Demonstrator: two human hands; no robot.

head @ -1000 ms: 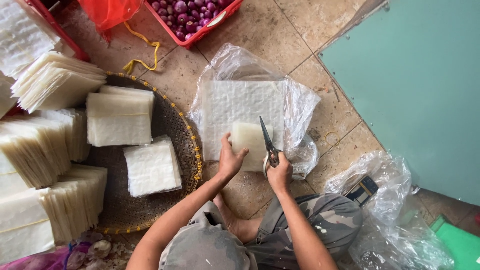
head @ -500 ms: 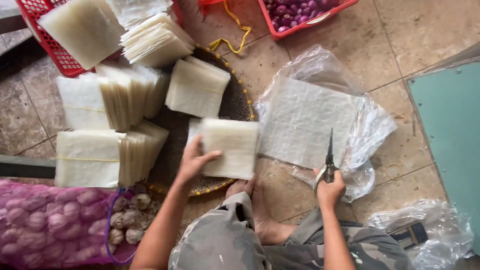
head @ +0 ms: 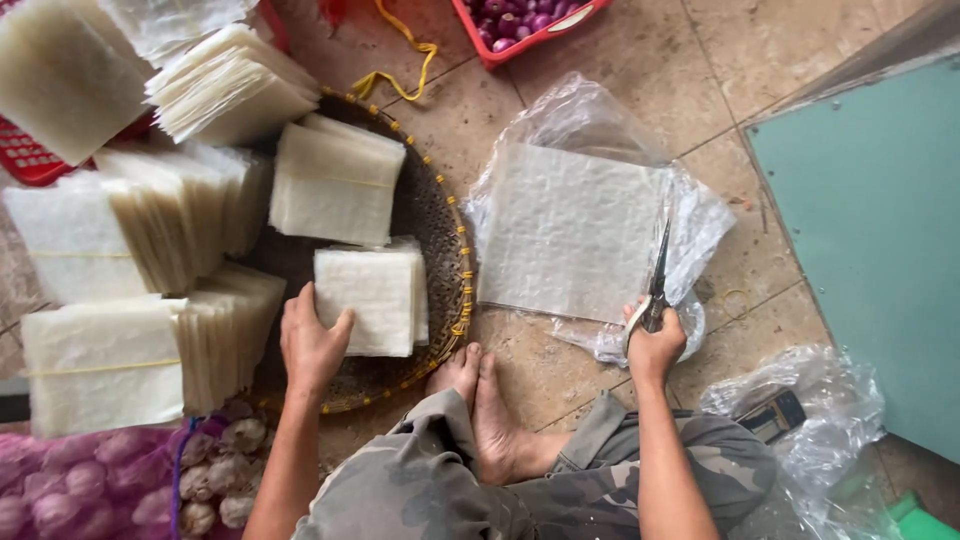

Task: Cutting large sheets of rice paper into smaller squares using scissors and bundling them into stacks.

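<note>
My left hand [head: 312,343] rests on the left edge of a small stack of white square sheets [head: 375,296] lying on a round woven tray [head: 440,240]. My right hand [head: 655,345] grips a pair of scissors [head: 658,275], blades pointing up and away. The scissors lie over the right edge of a large white sheet [head: 570,230] spread on clear plastic wrap [head: 590,115]. My bare feet [head: 480,400] are tucked between the tray and the sheet.
More bundled sheet stacks [head: 330,180] [head: 100,365] crowd the tray and the left side. A red basket of purple shallots [head: 525,20] sits at the top. A net bag of garlic [head: 200,470] lies bottom left. A green panel [head: 870,230] and crumpled plastic [head: 800,430] are at the right.
My left hand carried the cut stack from the large sheet to the tray and set it down. My right hand stayed by the large sheet holding the scissors.
</note>
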